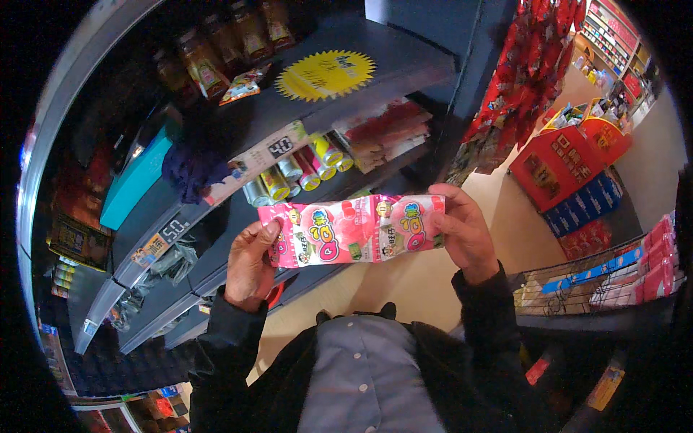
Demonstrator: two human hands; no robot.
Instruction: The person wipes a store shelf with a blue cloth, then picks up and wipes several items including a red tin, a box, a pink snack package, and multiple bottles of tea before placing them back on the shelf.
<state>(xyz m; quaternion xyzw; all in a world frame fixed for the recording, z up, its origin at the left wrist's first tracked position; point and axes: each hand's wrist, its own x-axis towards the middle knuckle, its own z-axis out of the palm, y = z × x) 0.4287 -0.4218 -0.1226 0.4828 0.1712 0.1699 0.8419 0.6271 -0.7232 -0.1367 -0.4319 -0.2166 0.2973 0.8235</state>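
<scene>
A joined strip of pink and white gummy candy packets (335,231) is stretched level between both hands, in front of dark store shelves. My left hand (253,260) pinches its left end, thumb on the front. My right hand (466,238) grips the right end, with some fingers hidden behind the wrapper. Just beyond the strip, several small cans (308,172) lie on a lower shelf. Above them, a yellow starburst sign (326,74) with handwriting rests on the upper shelf, beside a small snack packet (244,84).
Glass jars (201,65) stand at the back of the upper shelf, and a turquoise box (138,176) lies at the left. Red packets (528,70) hang at the right. Beyond are a red display bin (566,162) and a wire rack (574,311) of pink packages.
</scene>
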